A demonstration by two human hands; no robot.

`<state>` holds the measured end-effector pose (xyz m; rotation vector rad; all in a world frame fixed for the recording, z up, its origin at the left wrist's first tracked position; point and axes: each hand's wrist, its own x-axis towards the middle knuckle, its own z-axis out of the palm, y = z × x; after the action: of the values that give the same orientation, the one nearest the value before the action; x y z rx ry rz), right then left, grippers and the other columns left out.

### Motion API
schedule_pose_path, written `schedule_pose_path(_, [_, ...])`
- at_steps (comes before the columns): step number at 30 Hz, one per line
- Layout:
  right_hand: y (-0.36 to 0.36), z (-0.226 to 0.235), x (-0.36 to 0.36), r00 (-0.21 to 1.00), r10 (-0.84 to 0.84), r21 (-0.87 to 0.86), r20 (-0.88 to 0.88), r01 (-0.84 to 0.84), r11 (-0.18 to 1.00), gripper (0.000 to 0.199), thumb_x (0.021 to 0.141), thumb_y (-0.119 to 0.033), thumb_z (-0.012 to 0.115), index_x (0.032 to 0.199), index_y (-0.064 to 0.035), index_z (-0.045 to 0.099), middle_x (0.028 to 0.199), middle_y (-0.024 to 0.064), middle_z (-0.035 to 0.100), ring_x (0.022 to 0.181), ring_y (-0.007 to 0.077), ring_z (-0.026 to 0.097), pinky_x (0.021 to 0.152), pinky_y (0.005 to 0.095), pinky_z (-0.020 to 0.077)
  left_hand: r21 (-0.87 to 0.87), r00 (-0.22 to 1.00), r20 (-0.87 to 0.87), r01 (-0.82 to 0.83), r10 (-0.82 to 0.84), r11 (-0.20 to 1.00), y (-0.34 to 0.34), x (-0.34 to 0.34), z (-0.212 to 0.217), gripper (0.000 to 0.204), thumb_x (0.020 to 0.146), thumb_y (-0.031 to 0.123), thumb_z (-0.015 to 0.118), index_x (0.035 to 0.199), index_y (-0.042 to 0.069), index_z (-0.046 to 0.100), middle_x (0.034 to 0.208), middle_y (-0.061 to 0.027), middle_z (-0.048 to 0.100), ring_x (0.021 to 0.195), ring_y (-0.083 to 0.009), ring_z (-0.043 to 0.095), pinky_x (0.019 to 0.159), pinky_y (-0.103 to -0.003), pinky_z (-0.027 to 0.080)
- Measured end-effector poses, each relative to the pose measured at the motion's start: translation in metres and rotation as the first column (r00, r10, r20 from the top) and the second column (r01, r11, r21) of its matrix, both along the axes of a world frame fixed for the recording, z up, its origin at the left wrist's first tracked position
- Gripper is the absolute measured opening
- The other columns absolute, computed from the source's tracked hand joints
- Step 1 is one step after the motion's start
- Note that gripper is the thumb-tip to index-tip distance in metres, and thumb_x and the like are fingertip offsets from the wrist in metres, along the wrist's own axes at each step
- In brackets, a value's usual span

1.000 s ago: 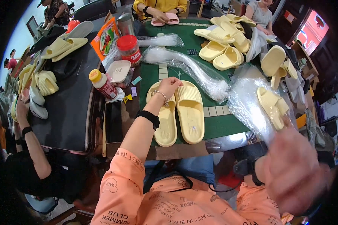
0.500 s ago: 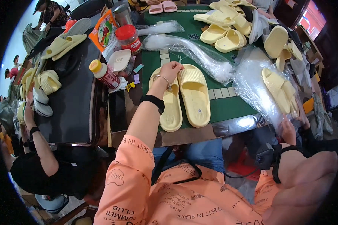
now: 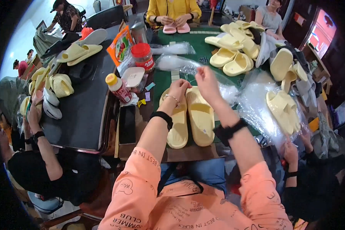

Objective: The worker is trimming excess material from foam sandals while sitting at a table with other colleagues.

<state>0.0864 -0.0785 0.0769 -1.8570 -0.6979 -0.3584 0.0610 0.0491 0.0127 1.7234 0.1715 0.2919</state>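
A pair of pale yellow slippers lies in front of me at the table's near edge, toes away: the left slipper (image 3: pixel 178 132) and the right slipper (image 3: pixel 201 128). My left hand (image 3: pixel 179 91) is over the straps, thumb and fingertips pinched together where the two meet. Whatever is in that pinch is too small to make out. Just right of it and slightly higher, my right hand (image 3: pixel 207 82) is raised over the right slipper's strap, fingers curled in. What it holds, if anything, is hidden. Behind my hands lies a clear plastic bag roll (image 3: pixel 180 63).
Left of the slippers are a dark phone (image 3: pixel 127 124), a yellow-capped bottle (image 3: pixel 119 89), a white tub (image 3: pixel 133 78) and a red-lidded jar (image 3: pixel 142 57). Yellow slippers (image 3: pixel 237 63) pile up at the back right. A co-worker's hand (image 3: pixel 290 151) touches bagged slippers (image 3: pixel 281 111).
My right arm has come in from the lower right, and its hand is now beside my left hand. My left hand stays pinched at the straps. The view has tilted up, showing a person in yellow.
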Motion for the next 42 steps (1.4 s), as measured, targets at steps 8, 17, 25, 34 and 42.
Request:
schedule_pose_path(8, [0.020, -0.061, 0.026, 0.498, 0.556, 0.508, -0.665, -0.244, 0.826, 0.018, 0.084, -0.015, 0.047, 0.096, -0.0018, 0.051, 0.082, 0.0022, 0.055, 0.070, 0.0098, 0.052, 0.065, 0.0224, 0.0426, 0.087, 0.997, -0.067, -0.032, 0.037, 0.996, 0.008, 0.001, -0.016, 0.016, 0.084, 0.014, 0.046, 0.084, 0.001, 0.055, 0.076, -0.0011, 0.058, 0.066, -0.0074, 0.051, 0.060, -0.021, 0.041])
schedule_pose_path(17, [0.023, -0.068, 0.017, 0.513, 0.549, 0.534, -0.659, -0.195, 0.823, 0.008, 0.083, -0.008, 0.049, 0.089, -0.0034, 0.050, 0.078, 0.0017, 0.052, 0.066, 0.0085, 0.049, 0.062, 0.0208, 0.0429, 0.002, 0.998, -0.033, -0.060, 0.060, 0.998, 0.009, -0.002, -0.032, 0.011, 0.082, 0.011, 0.050, 0.081, 0.001, 0.055, 0.070, 0.0021, 0.053, 0.063, -0.0059, 0.046, 0.058, -0.020, 0.038])
schedule_pose_path(25, [0.018, -0.078, 0.019, 0.612, 0.495, 0.517, -0.617, -0.158, 0.841, 0.008, 0.081, -0.009, 0.051, 0.087, -0.0023, 0.051, 0.075, 0.0006, 0.051, 0.064, 0.0076, 0.046, 0.059, 0.0200, 0.0394, -0.207, 0.989, -0.049, -0.146, 0.139, 0.967, 0.000, -0.009, -0.013, 0.012, 0.082, 0.010, 0.049, 0.088, 0.002, 0.056, 0.069, 0.0005, 0.053, 0.059, -0.0055, 0.045, 0.054, -0.018, 0.037])
schedule_pose_path(34, [0.021, -0.082, 0.017, 0.632, 0.459, 0.483, -0.624, -0.150, 0.863, 0.012, 0.084, -0.015, 0.047, 0.088, -0.0038, 0.050, 0.075, 0.0005, 0.050, 0.063, 0.0068, 0.045, 0.057, 0.0195, 0.0380, -0.195, 0.981, -0.035, -0.192, 0.189, 0.962, 0.001, -0.012, -0.006, 0.012, 0.080, 0.012, 0.052, 0.086, 0.003, 0.056, 0.071, 0.0016, 0.055, 0.060, -0.0045, 0.046, 0.056, -0.019, 0.038])
schedule_pose_path(42, [0.023, -0.072, 0.005, 0.725, 0.400, 0.440, -0.560, -0.148, 0.885, 0.017, 0.083, -0.020, 0.048, 0.089, -0.0036, 0.049, 0.077, 0.0020, 0.050, 0.067, 0.0087, 0.046, 0.060, 0.0219, 0.0389, -0.010, 0.993, -0.048, -0.112, 0.112, 0.994, 0.000, -0.013, -0.011, 0.021, 0.079, 0.014, 0.054, 0.094, -0.001, 0.056, 0.081, -0.0026, 0.058, 0.072, -0.0085, 0.051, 0.065, -0.020, 0.041])
